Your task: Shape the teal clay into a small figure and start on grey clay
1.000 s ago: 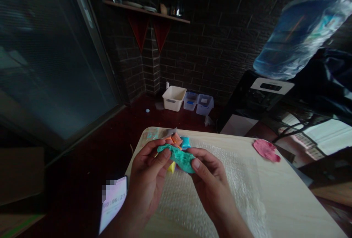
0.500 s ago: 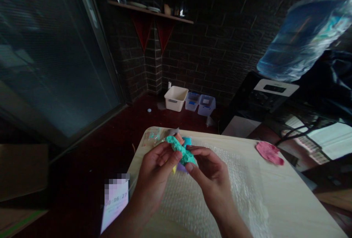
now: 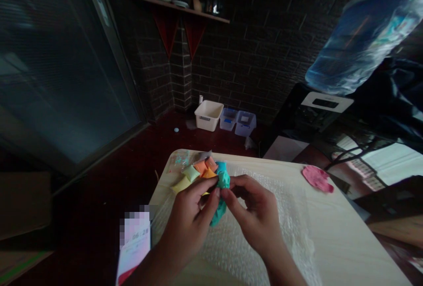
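Note:
A lump of teal modelling clay is pinched between both hands over the table, its lower end hanging below the fingers. My left hand grips it from the left with thumb and fingertips. From the right, my right hand closes thumb and fingers on the same lump. Just beyond the hands lie several small packets: a pale green packet, a yellow packet, an orange packet and a blue packet. Bubble wrap is spread beneath the hands.
A flattened pink clay piece lies at the table's right edge. A phone showing a timer stands at the left. On the floor are a white bin and two clear bins. A water dispenser stands at right.
The teal clay has turned from a slanted, stretched position to a more upright one, and the hands have drawn closer together. More of the packets now show.

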